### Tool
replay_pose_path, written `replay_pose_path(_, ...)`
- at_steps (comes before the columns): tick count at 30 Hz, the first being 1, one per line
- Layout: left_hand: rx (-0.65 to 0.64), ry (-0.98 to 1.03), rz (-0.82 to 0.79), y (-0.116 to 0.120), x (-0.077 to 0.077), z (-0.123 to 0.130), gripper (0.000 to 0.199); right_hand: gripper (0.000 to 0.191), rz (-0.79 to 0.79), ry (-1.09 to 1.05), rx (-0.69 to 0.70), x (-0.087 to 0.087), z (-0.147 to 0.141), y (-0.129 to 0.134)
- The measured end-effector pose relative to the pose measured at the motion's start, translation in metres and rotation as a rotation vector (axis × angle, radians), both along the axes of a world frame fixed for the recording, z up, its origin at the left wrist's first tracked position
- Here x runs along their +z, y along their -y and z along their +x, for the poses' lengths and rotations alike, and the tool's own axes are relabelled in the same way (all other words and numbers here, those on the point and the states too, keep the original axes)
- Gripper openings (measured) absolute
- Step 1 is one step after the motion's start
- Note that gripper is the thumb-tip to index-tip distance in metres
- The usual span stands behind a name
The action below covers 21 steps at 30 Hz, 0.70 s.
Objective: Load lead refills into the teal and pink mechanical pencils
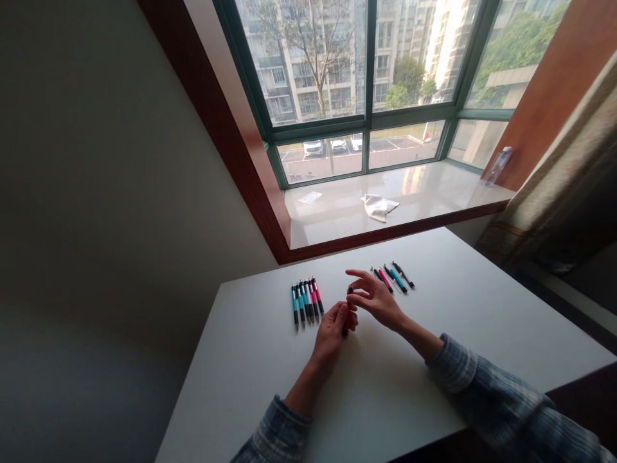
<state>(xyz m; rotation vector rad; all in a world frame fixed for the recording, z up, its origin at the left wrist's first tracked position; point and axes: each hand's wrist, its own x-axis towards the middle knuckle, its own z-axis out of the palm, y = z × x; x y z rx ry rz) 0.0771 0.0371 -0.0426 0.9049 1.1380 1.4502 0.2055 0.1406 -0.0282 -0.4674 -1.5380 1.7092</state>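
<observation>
My left hand (332, 331) is closed round the red barrel of a pen (348, 316), held nearly upright above the table. At the pen's black upper end, the thumb and a finger of my right hand (376, 299) pinch it, while the index finger stretches out to the left. Just left of my hands lies a row of several pens (306, 302) in teal, white and red with black grips. Behind my right hand lie loose pen parts (396, 278), among them a teal barrel, a red barrel and black pieces.
The white table (250, 373) meets a window sill (332, 222) at its far edge. On the sill are a crumpled cloth (379, 207), a flat paper-like piece (311, 197) and a clear bottle (498, 167). A curtain (535, 193) hangs at the right.
</observation>
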Motion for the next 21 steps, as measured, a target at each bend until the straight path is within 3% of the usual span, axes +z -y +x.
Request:
replay_pose_path(3,0.004,-0.008,-0.02,0.0002,0.002,0.0,0.047,0.061,-0.003,-0.014,0.06,0.001,0.0011,0.0001)
replay_pose_path(7,0.003,-0.028,-0.043,0.0014,0.0068,0.0008,0.047,0.054,0.051,0.028,0.006,0.0025,0.0017,0.0002)
replay_pose_path(16,0.024,-0.036,-0.024,0.0011,0.0063,0.0027,0.047,0.047,0.103,0.011,0.042,0.0023,0.0026,-0.0006)
replay_pose_path(19,0.018,-0.034,-0.028,0.0011,0.0047,0.0024,0.048,0.051,0.072,-0.024,0.111,0.0021,0.0032,-0.0011)
replay_pose_path(21,0.012,-0.039,-0.036,0.0015,0.0043,0.0024,0.048,0.053,0.083,-0.013,0.066,0.0021,0.0036,-0.0013)
